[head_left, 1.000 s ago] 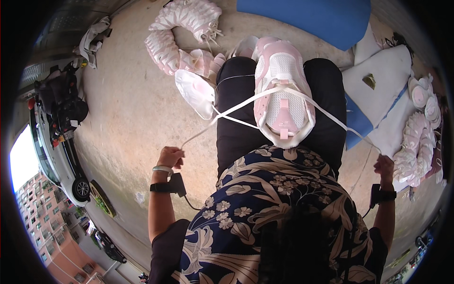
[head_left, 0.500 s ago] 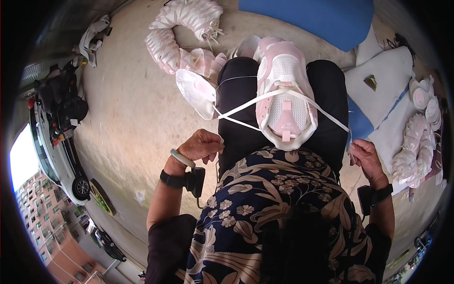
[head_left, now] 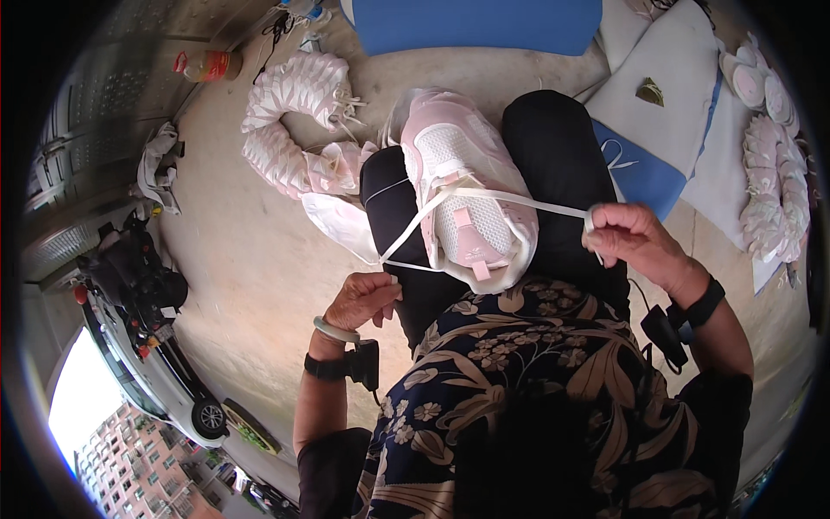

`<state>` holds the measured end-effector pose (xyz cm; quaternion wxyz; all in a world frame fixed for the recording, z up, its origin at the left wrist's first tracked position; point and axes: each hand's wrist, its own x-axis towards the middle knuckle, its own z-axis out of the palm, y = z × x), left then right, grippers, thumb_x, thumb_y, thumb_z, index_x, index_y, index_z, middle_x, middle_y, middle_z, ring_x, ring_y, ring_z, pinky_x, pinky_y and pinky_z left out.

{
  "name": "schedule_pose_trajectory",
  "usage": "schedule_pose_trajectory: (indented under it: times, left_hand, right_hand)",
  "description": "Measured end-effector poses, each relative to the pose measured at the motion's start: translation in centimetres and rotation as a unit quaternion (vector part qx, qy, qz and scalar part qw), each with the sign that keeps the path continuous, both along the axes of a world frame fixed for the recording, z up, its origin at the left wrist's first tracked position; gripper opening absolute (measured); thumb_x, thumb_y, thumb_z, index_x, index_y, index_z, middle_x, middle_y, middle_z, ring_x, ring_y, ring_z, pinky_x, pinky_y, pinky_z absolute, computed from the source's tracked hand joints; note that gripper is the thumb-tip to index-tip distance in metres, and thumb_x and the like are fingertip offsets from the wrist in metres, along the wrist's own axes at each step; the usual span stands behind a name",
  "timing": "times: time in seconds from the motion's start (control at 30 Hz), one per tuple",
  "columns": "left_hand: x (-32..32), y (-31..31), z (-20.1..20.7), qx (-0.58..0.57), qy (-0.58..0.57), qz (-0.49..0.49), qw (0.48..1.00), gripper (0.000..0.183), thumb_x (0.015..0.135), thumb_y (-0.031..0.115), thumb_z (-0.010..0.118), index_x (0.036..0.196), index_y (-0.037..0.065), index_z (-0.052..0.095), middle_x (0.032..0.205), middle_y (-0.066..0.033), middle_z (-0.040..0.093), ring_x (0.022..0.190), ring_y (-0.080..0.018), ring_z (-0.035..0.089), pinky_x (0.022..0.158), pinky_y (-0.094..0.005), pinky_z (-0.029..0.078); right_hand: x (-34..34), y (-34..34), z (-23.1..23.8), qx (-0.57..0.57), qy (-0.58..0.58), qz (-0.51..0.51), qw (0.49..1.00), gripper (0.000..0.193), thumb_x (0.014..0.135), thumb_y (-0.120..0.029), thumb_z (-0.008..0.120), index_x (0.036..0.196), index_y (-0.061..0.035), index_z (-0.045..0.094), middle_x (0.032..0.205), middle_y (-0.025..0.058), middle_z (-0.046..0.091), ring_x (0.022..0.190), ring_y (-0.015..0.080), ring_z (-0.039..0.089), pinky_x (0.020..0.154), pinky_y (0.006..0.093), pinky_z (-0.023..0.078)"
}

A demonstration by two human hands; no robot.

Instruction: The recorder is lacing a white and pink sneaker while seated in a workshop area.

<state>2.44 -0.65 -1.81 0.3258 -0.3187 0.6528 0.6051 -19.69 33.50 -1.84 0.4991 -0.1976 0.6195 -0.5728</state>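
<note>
A pink and white mesh shoe upper [head_left: 471,186] lies across my lap between my black-trousered knees, its pink pull tab toward me. From it a flat white shoelace [head_left: 540,205] stretches out to both sides. My right hand [head_left: 635,242] pinches the lace at the right, and a short end hangs below the fingers. My left hand [head_left: 363,298] is closed just below the left bend of the lace. What its fingertips hold, if anything, I cannot make out. Beyond my left knee lies a loose pale shoe piece [head_left: 339,227].
A curved row of stacked pink and white uppers [head_left: 277,125] lies on the floor at far left. More stacked uppers [head_left: 769,186] are at right, beside white and blue sheets [head_left: 644,108]. A blue panel [head_left: 475,26] stands ahead. A bottle [head_left: 207,66] and parked car [head_left: 160,381] are left.
My right hand has moved up and inward with the lace. The left hand has shifted slightly down. The right side of the lace is now nearly level, and the view has turned and shifted.
</note>
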Motion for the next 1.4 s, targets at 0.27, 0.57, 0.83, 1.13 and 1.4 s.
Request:
schedule_pose_trajectory:
  times: [0.27,0.57,0.83,1.13,1.4]
  left_hand:
    - [-0.7,0.3,-0.1,-0.049,0.018,0.015,0.999,0.020,0.090,0.015,0.054,0.078,0.001,0.062,0.062,-0.0047,0.060,0.051,-0.0094,0.056,0.047,-0.0198,0.046]
    - [-0.9,0.7,-0.1,-0.075,0.014,-0.021,0.997,0.013,0.086,0.010,0.056,0.078,0.001,0.062,0.064,-0.0021,0.060,0.053,-0.0068,0.054,0.050,-0.0198,0.045]
    - [-0.9,0.4,0.1,-0.074,0.011,-0.026,0.997,0.015,0.088,0.010,0.055,0.079,0.001,0.063,0.066,-0.0039,0.061,0.056,-0.0090,0.056,0.053,-0.0211,0.047]
    - [-5.4,1.9,2.3,0.073,0.180,0.038,0.980,0.015,0.089,0.006,0.051,0.085,-0.002,0.063,0.077,-0.0105,0.063,0.076,-0.0167,0.062,0.073,-0.0284,0.049]
    - [-6.7,2.4,1.6,-0.025,0.168,-0.139,0.976,0.012,0.087,0.004,0.053,0.079,0.000,0.061,0.075,-0.0010,0.058,0.072,-0.0085,0.052,0.068,-0.0226,0.042]
  right_hand:
    - [-1.2,-4.5,0.0,-0.041,0.095,-0.005,0.995,0.010,0.083,-0.008,0.059,0.078,0.0006,0.055,0.069,0.0051,0.053,0.054,0.0130,0.052,0.052,0.0253,0.042]
    - [0.7,-3.9,0.9,-0.117,0.215,0.154,0.957,0.015,0.075,-0.005,0.057,0.063,0.0016,0.051,0.067,0.0161,0.052,0.064,0.0335,0.055,0.059,0.0392,0.042]
    - [0.1,-3.4,1.1,-0.097,0.253,0.213,0.939,0.013,0.075,-0.004,0.063,0.071,0.0018,0.053,0.068,0.0119,0.055,0.061,0.0300,0.056,0.055,0.0360,0.043]
    - [-3.7,-5.5,-0.6,-0.035,0.518,-0.124,0.846,0.009,0.077,-0.005,0.062,0.079,0.0003,0.055,0.084,0.0103,0.057,0.072,0.0299,0.057,0.060,0.0355,0.046]
    - [-0.4,-7.6,-2.2,-0.096,0.016,-0.114,0.989,0.009,0.088,-0.008,0.057,0.083,0.0000,0.059,0.069,0.0004,0.057,0.053,0.0032,0.045,0.044,0.0190,0.038]
